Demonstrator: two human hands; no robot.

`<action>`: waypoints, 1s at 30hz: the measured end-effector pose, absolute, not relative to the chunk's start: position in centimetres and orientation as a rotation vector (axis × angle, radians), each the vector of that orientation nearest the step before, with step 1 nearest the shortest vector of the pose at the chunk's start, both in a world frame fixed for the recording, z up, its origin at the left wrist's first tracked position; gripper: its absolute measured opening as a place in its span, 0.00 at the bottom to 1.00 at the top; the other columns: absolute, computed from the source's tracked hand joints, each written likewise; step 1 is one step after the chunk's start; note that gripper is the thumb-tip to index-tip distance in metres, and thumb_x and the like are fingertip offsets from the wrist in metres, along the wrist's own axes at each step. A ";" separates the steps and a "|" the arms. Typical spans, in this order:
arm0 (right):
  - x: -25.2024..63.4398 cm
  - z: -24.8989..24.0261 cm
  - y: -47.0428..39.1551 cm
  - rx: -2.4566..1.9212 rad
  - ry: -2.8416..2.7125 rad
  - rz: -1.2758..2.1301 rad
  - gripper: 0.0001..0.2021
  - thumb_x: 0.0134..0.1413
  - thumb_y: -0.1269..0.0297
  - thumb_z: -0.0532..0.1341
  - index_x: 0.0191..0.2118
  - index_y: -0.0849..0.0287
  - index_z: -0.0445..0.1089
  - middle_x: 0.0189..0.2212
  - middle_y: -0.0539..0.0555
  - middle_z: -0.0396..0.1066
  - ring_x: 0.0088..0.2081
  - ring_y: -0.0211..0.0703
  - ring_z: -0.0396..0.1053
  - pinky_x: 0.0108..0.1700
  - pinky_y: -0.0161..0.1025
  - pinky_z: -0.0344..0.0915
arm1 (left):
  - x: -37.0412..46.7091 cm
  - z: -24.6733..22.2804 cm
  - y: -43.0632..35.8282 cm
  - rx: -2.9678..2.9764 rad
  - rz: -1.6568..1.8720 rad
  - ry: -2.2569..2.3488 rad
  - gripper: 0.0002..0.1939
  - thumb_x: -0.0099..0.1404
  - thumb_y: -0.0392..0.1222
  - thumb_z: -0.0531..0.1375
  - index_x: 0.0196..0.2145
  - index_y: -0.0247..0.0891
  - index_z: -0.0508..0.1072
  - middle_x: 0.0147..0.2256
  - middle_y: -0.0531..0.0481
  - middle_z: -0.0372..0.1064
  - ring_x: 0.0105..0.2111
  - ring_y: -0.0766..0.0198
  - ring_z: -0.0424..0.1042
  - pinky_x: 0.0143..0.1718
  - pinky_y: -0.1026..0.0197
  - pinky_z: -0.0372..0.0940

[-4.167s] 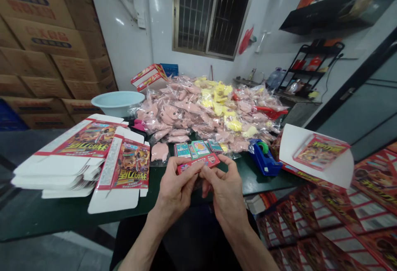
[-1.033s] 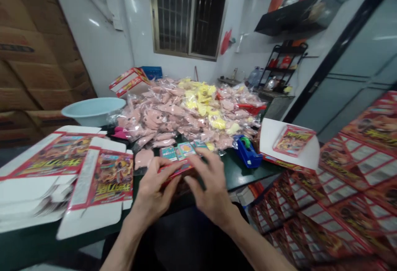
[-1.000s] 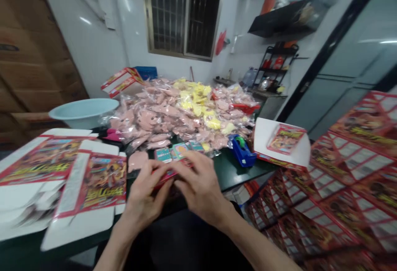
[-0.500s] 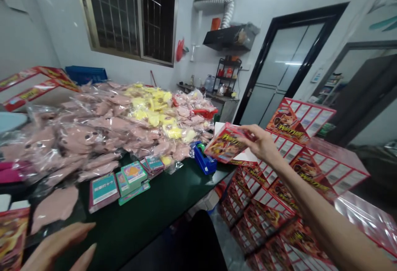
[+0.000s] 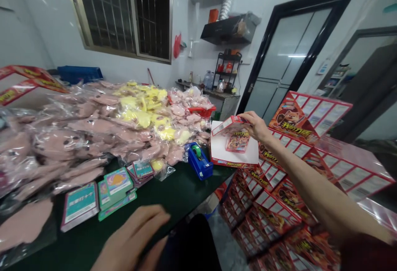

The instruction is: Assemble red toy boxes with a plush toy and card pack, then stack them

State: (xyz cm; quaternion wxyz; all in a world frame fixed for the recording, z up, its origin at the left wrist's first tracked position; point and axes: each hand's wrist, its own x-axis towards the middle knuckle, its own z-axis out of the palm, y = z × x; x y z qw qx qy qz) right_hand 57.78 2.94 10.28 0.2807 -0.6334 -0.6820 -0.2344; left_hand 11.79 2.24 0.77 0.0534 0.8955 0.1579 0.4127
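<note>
My right hand grips a flat red game box by its far right end and tilts it above an open display carton. The carton has a white inside and a red printed edge, and stands at the table's right end. Another red box lies inside it, partly covered by the held one. My left hand, slightly blurred, hovers over the table's near edge with thumb and fingers apart, holding nothing. Ahead of it sit stacks of cards: teal and green with an orange design.
Bagged pink plush pieces and yellow ones cover most of the green table. A blue tape dispenser stands beside the carton. Filled red cartons are stacked high on the right.
My right hand has brought the red box over the white carton and tilted it. My left hand has moved right, away from the red box at the lower left. The view has turned slightly right.
</note>
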 end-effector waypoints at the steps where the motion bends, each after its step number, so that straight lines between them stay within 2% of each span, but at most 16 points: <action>1: 58.1 10.3 3.0 -1.696 -1.839 -0.631 0.21 0.47 0.75 0.52 0.49 0.64 0.67 0.42 0.62 0.65 0.43 0.49 0.65 0.47 0.43 0.62 | 14.0 2.2 2.1 2.754 1.181 0.418 0.16 0.60 0.38 0.57 0.47 0.44 0.67 0.43 0.48 0.71 0.38 0.60 0.73 0.37 0.62 0.70; 6: 58.5 10.1 4.3 -1.690 -1.923 -0.647 0.21 0.48 0.77 0.50 0.49 0.64 0.67 0.42 0.62 0.64 0.44 0.46 0.65 0.47 0.41 0.63 | 26.5 6.1 2.7 2.922 0.648 0.169 0.13 0.57 0.32 0.55 0.42 0.35 0.65 0.43 0.41 0.68 0.41 0.57 0.70 0.41 0.56 0.67; 8: 58.4 10.1 4.7 -1.695 -1.965 -0.657 0.20 0.49 0.77 0.50 0.49 0.64 0.67 0.42 0.61 0.65 0.43 0.46 0.66 0.46 0.41 0.63 | 31.2 5.7 3.5 3.050 0.402 0.194 0.19 0.55 0.35 0.57 0.46 0.30 0.63 0.47 0.36 0.65 0.46 0.53 0.67 0.44 0.55 0.64; 11: 58.0 10.2 5.1 -1.709 -2.039 -0.675 0.19 0.52 0.75 0.50 0.49 0.61 0.67 0.42 0.60 0.65 0.44 0.45 0.65 0.46 0.40 0.64 | 36.7 3.9 4.8 3.096 0.288 0.272 0.33 0.49 0.34 0.61 0.52 0.21 0.58 0.55 0.24 0.56 0.54 0.44 0.59 0.50 0.48 0.59; 12: 57.9 10.3 5.2 -1.717 -2.064 -0.682 0.19 0.52 0.75 0.50 0.49 0.61 0.67 0.42 0.60 0.65 0.44 0.45 0.65 0.46 0.39 0.64 | 38.0 3.2 5.2 3.104 0.238 0.294 0.36 0.47 0.34 0.62 0.53 0.18 0.57 0.55 0.21 0.56 0.54 0.41 0.60 0.50 0.46 0.58; 14: 57.6 10.3 5.5 -1.742 -2.105 -0.697 0.18 0.53 0.75 0.51 0.49 0.59 0.67 0.43 0.59 0.65 0.44 0.44 0.65 0.45 0.38 0.64 | 39.6 2.0 6.0 3.113 0.123 0.322 0.38 0.44 0.34 0.64 0.52 0.14 0.58 0.48 0.21 0.64 0.47 0.41 0.66 0.48 0.43 0.59; 17: 57.4 10.5 6.4 -1.819 -2.112 -0.730 0.19 0.54 0.75 0.50 0.50 0.55 0.67 0.43 0.57 0.65 0.43 0.44 0.64 0.43 0.38 0.63 | 39.9 0.9 6.7 3.121 -0.003 0.275 0.28 0.45 0.34 0.64 0.45 0.19 0.67 0.35 0.32 0.72 0.36 0.49 0.72 0.45 0.46 0.61; 20: 57.6 10.4 7.5 -1.939 -2.042 -0.773 0.18 0.55 0.73 0.51 0.50 0.55 0.67 0.41 0.58 0.65 0.39 0.45 0.64 0.38 0.39 0.61 | 39.4 0.3 6.8 3.144 -0.033 0.188 0.16 0.47 0.36 0.63 0.36 0.26 0.72 0.36 0.34 0.73 0.37 0.51 0.72 0.45 0.48 0.61; 24: 57.7 8.2 8.8 -2.073 -1.949 -0.837 0.16 0.57 0.69 0.52 0.50 0.56 0.67 0.39 0.60 0.66 0.37 0.47 0.63 0.37 0.40 0.59 | 39.3 -0.3 6.4 3.168 -0.032 0.137 0.09 0.47 0.36 0.63 0.29 0.29 0.73 0.34 0.35 0.73 0.36 0.51 0.71 0.41 0.48 0.60; 27: 57.3 5.3 9.1 -2.137 -1.906 -0.893 0.17 0.57 0.69 0.52 0.52 0.60 0.64 0.43 0.63 0.67 0.44 0.53 0.62 0.43 0.44 0.58 | 39.5 -1.0 6.2 3.176 -0.013 0.127 0.06 0.47 0.36 0.63 0.26 0.31 0.73 0.32 0.37 0.73 0.35 0.52 0.70 0.39 0.49 0.60; 30: 57.0 3.1 9.2 -2.180 -1.849 -0.951 0.25 0.56 0.65 0.54 0.59 0.66 0.55 0.51 0.68 0.62 0.55 0.59 0.55 0.51 0.50 0.54 | 39.7 -1.7 6.4 3.185 0.020 0.124 0.05 0.48 0.35 0.62 0.25 0.31 0.73 0.31 0.37 0.72 0.34 0.52 0.70 0.36 0.50 0.60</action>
